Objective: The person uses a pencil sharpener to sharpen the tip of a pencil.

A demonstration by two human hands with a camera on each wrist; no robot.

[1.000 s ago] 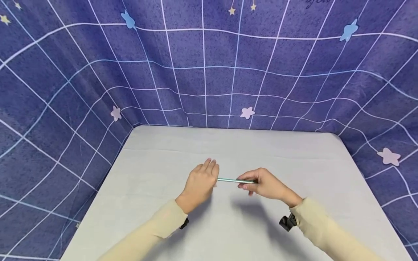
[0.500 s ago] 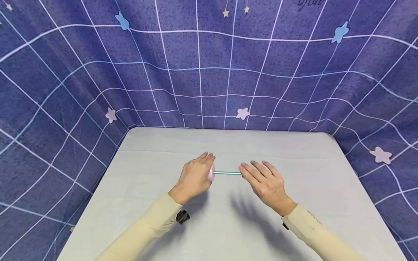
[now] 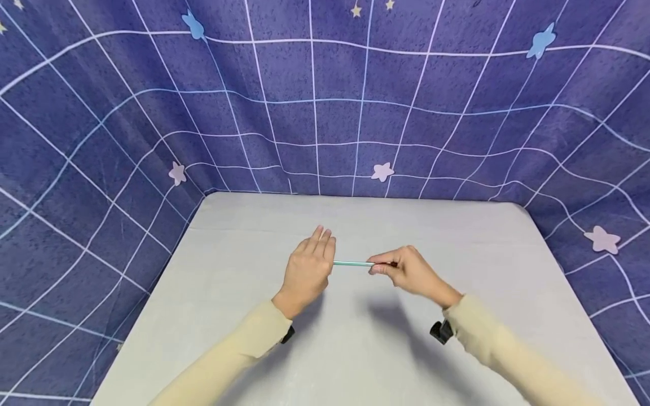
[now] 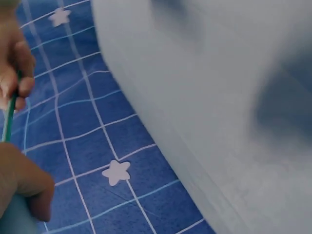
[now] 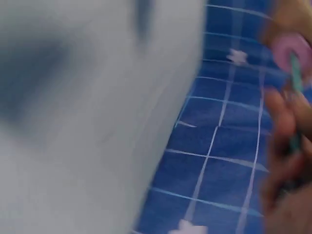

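A thin green pencil (image 3: 352, 263) runs level between the hands, above the table. Its left end goes into what looks like a pencil sharpener (image 5: 283, 54) with a round pink face, seen in the right wrist view. My left hand (image 3: 307, 273) holds that sharpener, hiding it in the head view; a pale blue part of it (image 4: 18, 218) shows under the fingers in the left wrist view. Between thumb and fingers, my right hand (image 3: 410, 272) pinches the pencil's right end. The pencil's tip is hidden inside the sharpener.
The white-covered table (image 3: 254, 225) lies under both hands, which cast shadows on it. A blue grid-patterned curtain (image 3: 284, 124) with stars hangs along the back and both sides. Small black devices (image 3: 442, 331) sit at the wrists.
Half a second ago my right hand's fingers lay straight along the pencil; now they are bent in a pinch, with the hand turned. The left hand has tilted, hiding the sharpener's pink face.
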